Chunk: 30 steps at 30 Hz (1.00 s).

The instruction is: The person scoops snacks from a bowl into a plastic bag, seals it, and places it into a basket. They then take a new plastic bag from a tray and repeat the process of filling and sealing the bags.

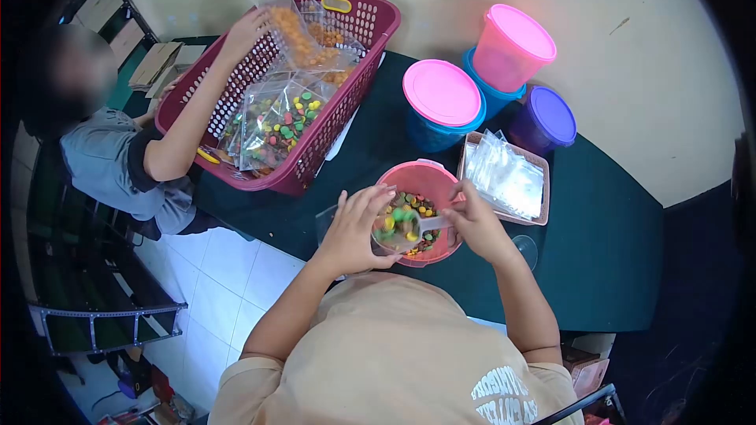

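Clear scoop [431, 223] is hovering over the left half of the pink bucket [419, 169], which is standing on the dark green worktop [598, 267] and holding multicoloured snack pieces [428, 249]. The scoop's long axis is running nearly level across the view: the handle is pointing to about 3 o'clock, tipped slightly toward 2, and the bowl is facing about 9 o'clock, dipping slightly toward 8. Green and yellow pieces are showing, blurred, at the bowl end.

The right grip [477, 228] is closing thumb and fingers on the handle. The left grip [353, 228] is curving wide around the bowl end, thumb and fingers well apart; clear plastic [324, 224], apparently a bag, is showing behind it toward 9 o'clock, but I cannot tell how firmly it is being held.

From the bucket, a small basket [526, 219] is sitting just beside at 2 o'clock, carrying flat clear bags [504, 175]. A blue tub with a pink lid [442, 93] is standing near 12 o'clock. At 10 o'clock, a crimson perforated basket [303, 177] is holding filled bags [282, 122], and a co-worker's hand [248, 31] is touching a bag of orange snacks [293, 35].
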Available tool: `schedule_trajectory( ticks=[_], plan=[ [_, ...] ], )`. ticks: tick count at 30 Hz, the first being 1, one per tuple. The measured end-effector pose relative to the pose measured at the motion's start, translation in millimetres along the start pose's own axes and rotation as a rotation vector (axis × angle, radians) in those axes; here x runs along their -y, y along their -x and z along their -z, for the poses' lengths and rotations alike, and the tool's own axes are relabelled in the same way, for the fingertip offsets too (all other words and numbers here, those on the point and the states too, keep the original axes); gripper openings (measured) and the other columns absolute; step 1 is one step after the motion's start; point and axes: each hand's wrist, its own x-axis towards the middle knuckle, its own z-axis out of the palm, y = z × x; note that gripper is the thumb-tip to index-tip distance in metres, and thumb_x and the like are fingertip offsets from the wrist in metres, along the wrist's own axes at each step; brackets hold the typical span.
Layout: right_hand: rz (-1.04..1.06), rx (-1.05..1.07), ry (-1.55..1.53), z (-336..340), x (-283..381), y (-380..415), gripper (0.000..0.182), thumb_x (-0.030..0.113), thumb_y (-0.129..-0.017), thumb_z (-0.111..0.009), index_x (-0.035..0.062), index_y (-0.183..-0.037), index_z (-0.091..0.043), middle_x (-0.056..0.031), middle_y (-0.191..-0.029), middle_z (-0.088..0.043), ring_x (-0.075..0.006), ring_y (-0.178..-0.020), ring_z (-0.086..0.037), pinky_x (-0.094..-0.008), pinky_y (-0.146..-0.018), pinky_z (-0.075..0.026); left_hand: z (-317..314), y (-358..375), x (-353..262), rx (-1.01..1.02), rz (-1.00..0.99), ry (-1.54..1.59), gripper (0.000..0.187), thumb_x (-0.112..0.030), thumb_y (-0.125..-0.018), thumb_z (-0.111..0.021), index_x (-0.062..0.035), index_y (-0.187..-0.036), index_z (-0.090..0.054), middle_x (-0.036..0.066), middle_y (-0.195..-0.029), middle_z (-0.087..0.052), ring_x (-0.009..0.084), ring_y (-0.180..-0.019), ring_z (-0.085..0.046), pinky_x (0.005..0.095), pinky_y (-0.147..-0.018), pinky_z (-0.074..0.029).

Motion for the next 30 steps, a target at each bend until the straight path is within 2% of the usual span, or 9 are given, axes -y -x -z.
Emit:
schedule_trajectory(
  ticks=[5, 6, 9, 14, 19, 25, 27, 28, 30],
  plan=[
    [0.304, 0.074, 0.431, -18, 25, -5, 0.016, -0.002, -0.087, -0.052, 0.0036, -0.099, -0.044, -0.0135, -0.078, -0.061, -0.0187, -0.059, -0.062, -0.0336, -0.055, -0.048, 0, 1, 1, -0.032, 0.103, 0.361, 0.097, -0.025, -0.057, -0.081, -0.0126, -0.138, -0.029, 0.014, -0.133, -0.044, 0.0333, -0.124, -0.043, 0.0446, -0.106, -0.032],
    [0.365, 0.198, 0.410, -22, 39, -1, 0.016, -0.001, -0.085, -0.053, 0.0042, -0.099, -0.046, -0.0147, -0.079, -0.061, -0.0255, -0.063, -0.063, -0.0361, -0.059, -0.049, -1, 0, 4, -0.033, 0.102, 0.358, 0.097, -0.025, -0.057, -0.081, -0.0126, -0.138, -0.029, 0.014, -0.133, -0.044, 0.0333, -0.124, -0.043, 0.0446, -0.106, -0.032],
    [0.540, 0.025, 0.667, -27, 61, 0, 0.014, 0.001, -0.085, -0.053, 0.0045, -0.098, -0.049, -0.0166, -0.080, -0.061, -0.0325, -0.071, -0.062, -0.0379, -0.064, -0.049, -2, -2, 14, -0.090, 0.016, 0.526, 0.097, -0.020, -0.057, -0.082, -0.0075, -0.137, -0.029, 0.015, -0.132, -0.047, 0.0326, -0.122, -0.047, 0.0376, -0.104, -0.036],
    [0.419, -0.122, 0.761, 8, 81, 4, 0.015, 0.002, -0.084, -0.053, 0.0037, -0.098, -0.051, -0.0192, -0.086, -0.064, -0.0364, -0.082, -0.063, -0.0429, -0.069, -0.048, 11, 5, 30, -0.220, 0.039, 0.429, 0.096, -0.020, -0.057, -0.083, -0.0053, -0.136, -0.029, 0.016, -0.133, -0.047, 0.0316, -0.122, -0.047, 0.0386, -0.103, -0.037],
    [0.101, 0.061, 1.052, -16, -25, -47, 0.021, -0.001, -0.080, -0.052, 0.0039, -0.100, -0.051, -0.0188, -0.089, -0.065, -0.0392, -0.083, -0.063, -0.0454, -0.071, -0.048, 12, 19, 38, -0.143, 0.166, 0.298, 0.097, -0.016, -0.058, -0.082, -0.0061, -0.137, -0.026, 0.017, -0.137, -0.043, 0.0288, -0.127, -0.043, 0.0374, -0.106, -0.033],
    [0.190, 0.162, 0.817, -38, -113, -54, 0.015, 0.006, -0.084, -0.052, 0.0034, -0.099, -0.051, -0.0204, -0.081, -0.063, -0.0362, -0.077, -0.065, -0.0467, -0.063, -0.052, 5, 25, 36, -0.089, 0.203, 0.103, 0.097, -0.024, -0.058, -0.083, -0.0094, -0.137, -0.029, 0.014, -0.132, -0.045, 0.0329, -0.122, -0.044, 0.0403, -0.102, -0.037],
    [-0.129, 0.122, 0.274, -38, -113, -54, 0.012, 0.000, -0.085, -0.048, 0.0030, -0.096, -0.049, -0.0162, -0.083, -0.060, -0.0311, -0.073, -0.066, -0.0406, -0.052, -0.055, 6, 24, 35, -0.083, 0.224, 0.114, 0.097, -0.024, -0.057, -0.083, -0.0094, -0.137, -0.029, 0.015, -0.133, -0.043, 0.0328, -0.122, -0.044, 0.0401, -0.102, -0.037],
    [-0.150, 0.212, 0.233, -35, -121, -60, 0.021, -0.010, -0.087, -0.037, 0.0033, -0.102, -0.041, -0.0144, -0.082, -0.055, -0.0224, -0.062, -0.067, -0.0329, -0.045, -0.056, 6, 24, 36, -0.073, 0.232, 0.145, 0.098, -0.024, -0.057, -0.083, -0.0093, -0.137, -0.030, 0.015, -0.134, -0.042, 0.0328, -0.123, -0.043, 0.0399, -0.102, -0.037],
    [-0.154, 0.215, 0.143, -32, -120, -62, 0.019, -0.010, -0.087, -0.038, 0.0042, -0.101, -0.040, -0.0143, -0.080, -0.055, -0.0226, -0.062, -0.066, -0.0332, -0.045, -0.056, 5, 23, 37, -0.068, 0.221, 0.136, 0.098, -0.025, -0.057, -0.083, -0.0092, -0.137, -0.030, 0.015, -0.134, -0.042, 0.0327, -0.123, -0.043, 0.0398, -0.103, -0.037]
  ],
)
